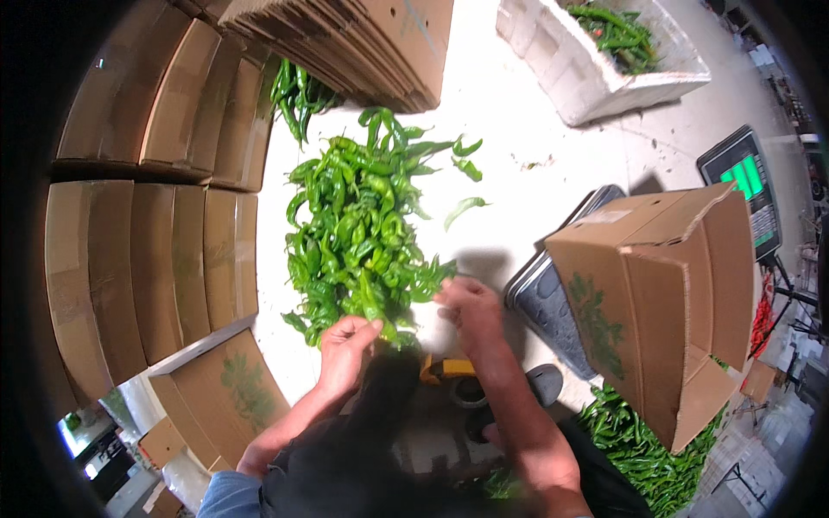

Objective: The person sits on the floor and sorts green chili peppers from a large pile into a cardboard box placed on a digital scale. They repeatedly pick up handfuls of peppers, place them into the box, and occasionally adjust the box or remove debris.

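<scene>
A loose heap of long green peppers lies on the pale surface in front of me. At its near edge, the thumb and fingers of my left hand pinch a light green pepper. My right hand is at the heap's right near corner, fingers bent and slightly blurred. Its fingertips meet the green peppers there, and whether they grip one is unclear. A few single peppers lie apart to the right of the heap.
Stacked cardboard boxes line the left, with flattened cartons beyond the heap. On the right, an open cardboard box rests tilted on a scale platform beside a lit display. A foam box holding peppers stands at far right.
</scene>
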A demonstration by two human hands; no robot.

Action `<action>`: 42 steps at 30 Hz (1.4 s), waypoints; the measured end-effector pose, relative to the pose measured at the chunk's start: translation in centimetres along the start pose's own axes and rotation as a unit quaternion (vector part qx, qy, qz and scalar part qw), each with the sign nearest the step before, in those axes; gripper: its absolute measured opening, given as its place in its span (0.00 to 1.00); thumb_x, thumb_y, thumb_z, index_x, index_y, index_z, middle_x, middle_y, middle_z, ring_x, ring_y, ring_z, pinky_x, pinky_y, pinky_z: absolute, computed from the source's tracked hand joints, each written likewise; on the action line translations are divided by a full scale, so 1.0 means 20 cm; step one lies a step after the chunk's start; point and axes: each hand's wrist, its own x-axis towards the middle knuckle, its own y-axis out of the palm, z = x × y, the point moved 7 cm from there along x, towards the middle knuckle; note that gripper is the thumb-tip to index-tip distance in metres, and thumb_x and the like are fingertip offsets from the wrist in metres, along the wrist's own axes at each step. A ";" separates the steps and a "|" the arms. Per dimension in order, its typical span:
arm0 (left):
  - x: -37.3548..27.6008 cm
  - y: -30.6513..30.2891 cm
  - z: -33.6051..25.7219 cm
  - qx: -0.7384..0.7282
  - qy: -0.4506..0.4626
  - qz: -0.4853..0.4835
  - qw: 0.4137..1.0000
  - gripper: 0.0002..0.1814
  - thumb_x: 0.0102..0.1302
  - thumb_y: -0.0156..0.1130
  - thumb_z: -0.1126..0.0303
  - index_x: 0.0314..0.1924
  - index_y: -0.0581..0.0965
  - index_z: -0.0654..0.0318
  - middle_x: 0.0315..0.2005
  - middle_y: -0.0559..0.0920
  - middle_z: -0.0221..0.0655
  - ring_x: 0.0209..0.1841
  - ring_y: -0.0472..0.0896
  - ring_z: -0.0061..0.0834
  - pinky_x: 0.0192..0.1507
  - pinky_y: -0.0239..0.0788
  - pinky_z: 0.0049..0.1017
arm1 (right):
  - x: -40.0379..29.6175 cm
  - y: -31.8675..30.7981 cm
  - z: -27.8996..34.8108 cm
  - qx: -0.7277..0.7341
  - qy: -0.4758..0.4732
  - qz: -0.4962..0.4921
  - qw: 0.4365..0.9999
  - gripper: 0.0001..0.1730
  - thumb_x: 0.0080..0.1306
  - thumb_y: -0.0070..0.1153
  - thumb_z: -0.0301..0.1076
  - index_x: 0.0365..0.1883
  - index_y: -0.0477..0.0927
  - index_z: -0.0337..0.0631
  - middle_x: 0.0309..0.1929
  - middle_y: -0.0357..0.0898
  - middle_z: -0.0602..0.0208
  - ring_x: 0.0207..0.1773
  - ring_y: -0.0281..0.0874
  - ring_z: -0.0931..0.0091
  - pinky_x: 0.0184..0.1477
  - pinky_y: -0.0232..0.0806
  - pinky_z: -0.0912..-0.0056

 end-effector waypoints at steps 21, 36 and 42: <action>0.07 0.26 -0.04 0.154 0.045 0.200 0.967 0.05 0.64 0.69 0.72 0.33 0.82 0.65 0.25 0.79 0.22 0.28 0.74 0.13 0.33 0.66 0.19 | -0.08 0.16 -0.02 -0.149 -0.106 0.197 0.963 0.17 0.69 0.61 0.36 0.49 0.82 0.32 0.42 0.84 0.65 0.42 0.80 0.79 0.45 0.71 0.74; 0.05 -0.22 0.26 0.234 -0.030 0.055 0.970 0.12 0.73 0.59 0.65 0.38 0.82 0.67 0.26 0.81 0.26 0.29 0.75 0.16 0.34 0.67 0.19 | 0.15 -0.32 -0.20 -0.204 -0.101 -0.010 0.974 0.09 0.70 0.57 0.32 0.38 0.79 0.34 0.29 0.83 0.63 0.29 0.79 0.77 0.32 0.71 0.72; 0.03 -0.71 0.21 0.265 0.106 -0.200 0.937 0.26 0.63 0.60 0.80 0.62 0.68 0.69 0.52 0.76 0.40 0.50 0.76 0.28 0.51 0.71 0.27 | 0.16 -0.29 -0.28 -0.162 -0.091 -0.029 0.982 0.09 0.68 0.56 0.30 0.42 0.78 0.32 0.28 0.81 0.65 0.27 0.77 0.78 0.30 0.70 0.74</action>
